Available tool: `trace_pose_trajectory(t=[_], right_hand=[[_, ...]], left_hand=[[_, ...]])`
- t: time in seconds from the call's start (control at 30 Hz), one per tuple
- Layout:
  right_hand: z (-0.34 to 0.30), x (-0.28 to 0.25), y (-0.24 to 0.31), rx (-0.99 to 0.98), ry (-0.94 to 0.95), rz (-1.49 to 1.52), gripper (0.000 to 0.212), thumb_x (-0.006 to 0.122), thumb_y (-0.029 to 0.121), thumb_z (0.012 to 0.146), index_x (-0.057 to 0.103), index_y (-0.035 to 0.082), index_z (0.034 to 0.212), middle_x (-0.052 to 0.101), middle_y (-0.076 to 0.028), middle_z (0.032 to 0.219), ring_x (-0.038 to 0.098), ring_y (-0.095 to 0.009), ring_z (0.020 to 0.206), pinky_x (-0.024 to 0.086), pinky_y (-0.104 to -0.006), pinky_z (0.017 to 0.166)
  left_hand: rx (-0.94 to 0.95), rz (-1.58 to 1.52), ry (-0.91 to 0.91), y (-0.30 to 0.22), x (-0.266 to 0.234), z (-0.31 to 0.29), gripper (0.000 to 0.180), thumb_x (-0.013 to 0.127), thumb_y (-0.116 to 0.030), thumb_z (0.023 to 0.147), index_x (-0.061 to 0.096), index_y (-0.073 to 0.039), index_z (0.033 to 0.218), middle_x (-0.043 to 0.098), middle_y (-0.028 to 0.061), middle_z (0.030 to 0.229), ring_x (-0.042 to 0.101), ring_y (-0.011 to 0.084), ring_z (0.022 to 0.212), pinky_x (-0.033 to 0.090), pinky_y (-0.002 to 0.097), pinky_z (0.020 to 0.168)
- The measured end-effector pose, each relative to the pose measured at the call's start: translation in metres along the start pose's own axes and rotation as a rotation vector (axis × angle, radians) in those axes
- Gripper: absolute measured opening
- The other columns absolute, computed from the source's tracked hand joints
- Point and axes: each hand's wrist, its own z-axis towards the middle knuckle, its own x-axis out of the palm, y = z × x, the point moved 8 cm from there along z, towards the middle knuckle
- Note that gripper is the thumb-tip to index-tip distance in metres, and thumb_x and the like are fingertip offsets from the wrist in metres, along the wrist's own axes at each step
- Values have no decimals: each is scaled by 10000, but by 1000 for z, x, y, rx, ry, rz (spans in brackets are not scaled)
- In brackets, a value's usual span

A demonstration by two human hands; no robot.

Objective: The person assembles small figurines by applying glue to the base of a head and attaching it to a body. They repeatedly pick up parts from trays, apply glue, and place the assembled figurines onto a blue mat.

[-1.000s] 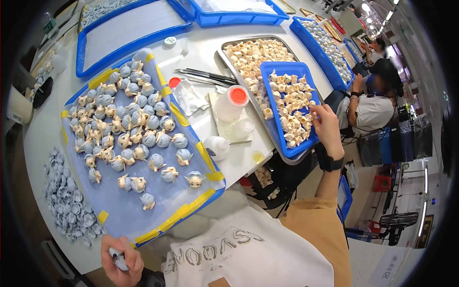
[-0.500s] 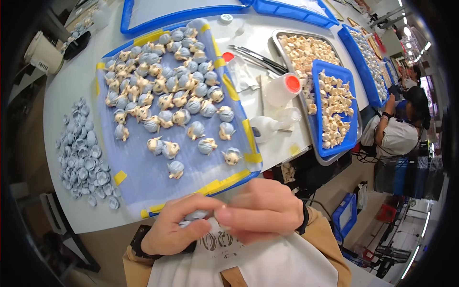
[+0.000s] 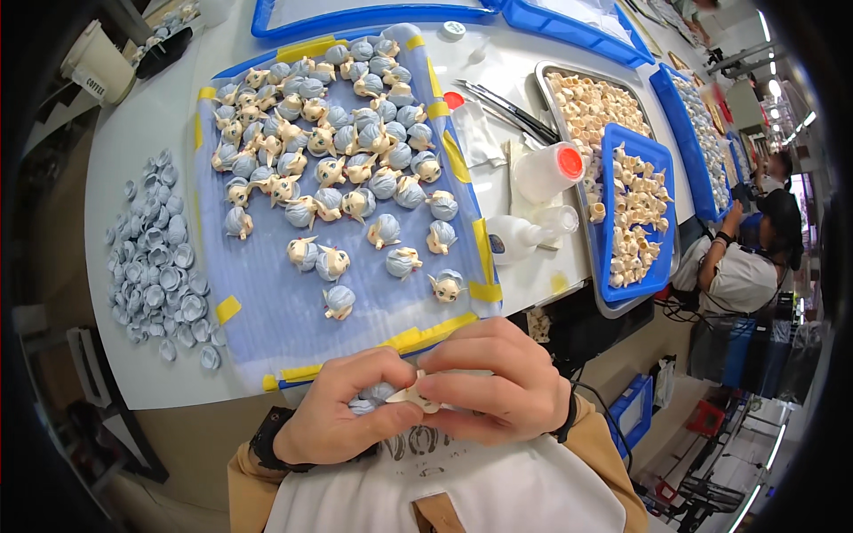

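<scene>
My left hand (image 3: 351, 413) is closed around blue-grey doll hair pieces (image 3: 371, 397), partly hidden by its fingers. Between both hands, above my lap, is a small cream doll face piece (image 3: 416, 396) with a pointed ear. My right hand (image 3: 502, 382) pinches its right side, while the left thumb touches its lower edge. In front of me, a blue tray (image 3: 275, 351), lined with film and edged in yellow tape, bears many small doll heads (image 3: 329, 171) with blue-grey hair and pointed ears. The nearest head (image 3: 338, 302) sits just beyond my left hand.
Loose blue-grey hair shells (image 3: 160, 262) lie heaped at the left. Right of the tray stand a red-capped bottle (image 3: 544, 173), a clear squeeze bottle (image 3: 515, 238) and tweezers (image 3: 511, 111). A small blue tray (image 3: 613, 282) of cream pieces rests on a metal tray (image 3: 544, 84). Another person (image 3: 742, 258) sits at far right.
The right fingers, blurred before, now rest clearly on the cream face piece, which has come into view between the hands. The whole view has shifted slightly, so the table appears farther right and higher.
</scene>
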Motion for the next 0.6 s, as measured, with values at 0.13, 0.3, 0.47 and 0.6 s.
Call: trace_pose_trajectory(t=[0.13,0.3,0.47,0.6], right_hand=[[-5,0,-2,19,35,74,361,756,25,630,637,5,971,619,-124,944,605,-218,754,474,-288,626],[-2,-1,-9,59,58,104,318,738,-14,643,655,2,949,614,-134,922,611,-206,708,469,-267,584],[-9,-23,-9,143,-90,163,376,736,-19,633,658,10,1000,608,-117,901,608,-210,730,488,-281,645],[-30,-64,-7,136,-335,63,325,761,48,666,635,0,963,577,-145,878,615,-210,710,496,-271,609]], left_hand=[[63,39,13,2,3,0,185,599,-177,861,541,-2,876,539,58,792,486,138,673,394,264,613],[-267,-254,14,20,8,-9,236,483,-228,894,518,-3,954,490,24,771,423,85,618,347,223,557],[-204,-324,-33,11,1,-10,392,351,-287,889,493,13,1099,466,23,759,337,48,558,296,196,506],[-185,-396,-123,13,-3,-9,442,346,-322,919,487,33,1143,504,51,784,345,48,543,296,191,493]])
